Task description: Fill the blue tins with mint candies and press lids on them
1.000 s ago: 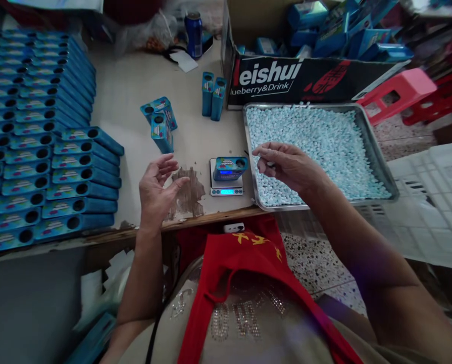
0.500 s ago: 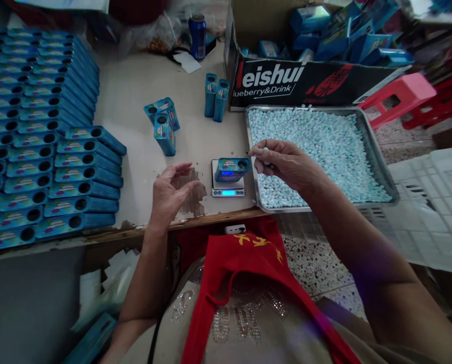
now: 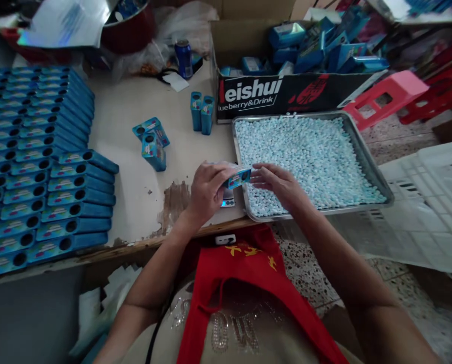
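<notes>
One blue box (image 3: pixel 238 179) held by the scale (image 3: pixel 229 202)
Left hand (image 3: pixel 207 189) clamped around it; right hand (image 3: pixel 281 186) just beside it, its grip undetermined.

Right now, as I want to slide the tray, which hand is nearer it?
Right: the right hand is over the tray; the left hand, holding a box, is left of the tray.

The left hand (image 3: pixel 206 191) grips a blue box (image 3: pixel 238 179) over a small scale (image 3: pixel 229 202), the right hand (image 3: pixel 279 183) close beside it
</notes>
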The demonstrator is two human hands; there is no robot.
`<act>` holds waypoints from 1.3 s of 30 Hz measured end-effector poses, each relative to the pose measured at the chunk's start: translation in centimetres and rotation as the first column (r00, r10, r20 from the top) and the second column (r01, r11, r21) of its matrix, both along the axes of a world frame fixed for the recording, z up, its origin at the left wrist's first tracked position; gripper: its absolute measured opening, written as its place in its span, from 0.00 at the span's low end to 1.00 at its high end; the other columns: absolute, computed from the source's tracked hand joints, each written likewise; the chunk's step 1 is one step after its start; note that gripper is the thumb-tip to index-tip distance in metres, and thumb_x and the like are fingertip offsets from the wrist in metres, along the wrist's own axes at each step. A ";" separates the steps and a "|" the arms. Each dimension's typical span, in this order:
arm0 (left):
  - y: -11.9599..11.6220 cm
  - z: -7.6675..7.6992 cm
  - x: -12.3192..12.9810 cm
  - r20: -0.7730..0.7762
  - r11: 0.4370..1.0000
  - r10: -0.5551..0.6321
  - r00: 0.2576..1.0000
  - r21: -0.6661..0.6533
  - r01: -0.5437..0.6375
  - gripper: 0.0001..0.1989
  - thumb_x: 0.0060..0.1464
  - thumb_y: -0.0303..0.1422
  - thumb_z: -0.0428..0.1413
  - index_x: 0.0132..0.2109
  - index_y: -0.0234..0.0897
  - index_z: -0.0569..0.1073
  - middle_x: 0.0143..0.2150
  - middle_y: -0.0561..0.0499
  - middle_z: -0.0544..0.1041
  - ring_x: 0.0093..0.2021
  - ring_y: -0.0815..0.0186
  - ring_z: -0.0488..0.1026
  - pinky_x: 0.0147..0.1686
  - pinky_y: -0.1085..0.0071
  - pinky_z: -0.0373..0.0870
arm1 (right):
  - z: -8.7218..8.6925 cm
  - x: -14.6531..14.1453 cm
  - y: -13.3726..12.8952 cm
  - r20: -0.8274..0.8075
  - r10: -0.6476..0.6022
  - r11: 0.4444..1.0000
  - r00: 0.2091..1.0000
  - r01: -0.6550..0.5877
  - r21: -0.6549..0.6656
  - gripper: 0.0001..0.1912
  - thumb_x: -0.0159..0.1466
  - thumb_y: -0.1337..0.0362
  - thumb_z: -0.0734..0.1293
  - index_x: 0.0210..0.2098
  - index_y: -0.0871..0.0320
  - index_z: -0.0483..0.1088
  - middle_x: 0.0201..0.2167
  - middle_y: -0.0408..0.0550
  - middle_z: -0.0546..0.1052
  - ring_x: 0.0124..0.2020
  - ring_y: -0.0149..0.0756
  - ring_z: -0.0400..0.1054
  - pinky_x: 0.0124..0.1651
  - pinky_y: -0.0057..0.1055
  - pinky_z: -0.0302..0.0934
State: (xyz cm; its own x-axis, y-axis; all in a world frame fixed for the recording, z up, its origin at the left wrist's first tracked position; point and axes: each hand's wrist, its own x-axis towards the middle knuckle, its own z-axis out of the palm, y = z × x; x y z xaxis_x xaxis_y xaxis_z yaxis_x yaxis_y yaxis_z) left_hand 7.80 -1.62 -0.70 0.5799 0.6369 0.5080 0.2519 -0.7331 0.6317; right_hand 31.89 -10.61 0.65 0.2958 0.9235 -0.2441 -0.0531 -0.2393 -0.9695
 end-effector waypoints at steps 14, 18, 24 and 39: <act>0.0 0.5 -0.2 -0.098 0.988 0.084 0.992 0.138 -0.070 0.17 0.71 0.32 0.58 0.59 0.53 0.85 0.59 0.47 0.85 0.63 0.50 0.77 0.78 0.44 0.60 | 1.2 -2.5 1.4 -0.625 0.009 0.996 0.781 -0.063 -0.065 0.12 0.64 0.75 0.72 0.41 0.53 0.82 0.41 0.47 0.88 0.43 0.36 0.84 0.56 0.33 0.82; 0.5 0.6 -0.2 -0.128 0.986 0.058 0.990 0.160 -0.037 0.18 0.71 0.29 0.57 0.59 0.52 0.85 0.59 0.47 0.85 0.60 0.50 0.77 0.73 0.46 0.66 | 1.3 -2.9 1.6 -0.607 -0.007 0.995 0.795 -0.055 -0.084 0.15 0.61 0.79 0.71 0.36 0.51 0.81 0.35 0.43 0.87 0.37 0.33 0.82 0.51 0.31 0.82; 0.7 0.8 0.1 -0.175 0.995 0.091 0.980 0.047 -0.084 0.21 0.67 0.25 0.58 0.62 0.48 0.83 0.59 0.45 0.84 0.60 0.49 0.77 0.66 0.51 0.72 | 0.2 -2.9 2.5 -0.564 0.009 0.995 0.826 -0.066 -0.080 0.08 0.66 0.73 0.76 0.38 0.52 0.84 0.38 0.46 0.87 0.39 0.34 0.83 0.49 0.30 0.82; 14.3 10.1 -17.5 0.131 0.847 0.513 0.849 -0.241 -0.474 0.27 0.50 0.29 0.73 0.57 0.41 0.77 0.61 0.46 0.80 0.65 0.48 0.78 0.69 0.51 0.75 | -2.7 4.2 0.9 0.598 0.041 0.982 0.801 -0.142 0.122 0.07 0.65 0.42 0.76 0.42 0.27 0.85 0.55 0.52 0.84 0.51 0.67 0.80 0.49 0.63 0.75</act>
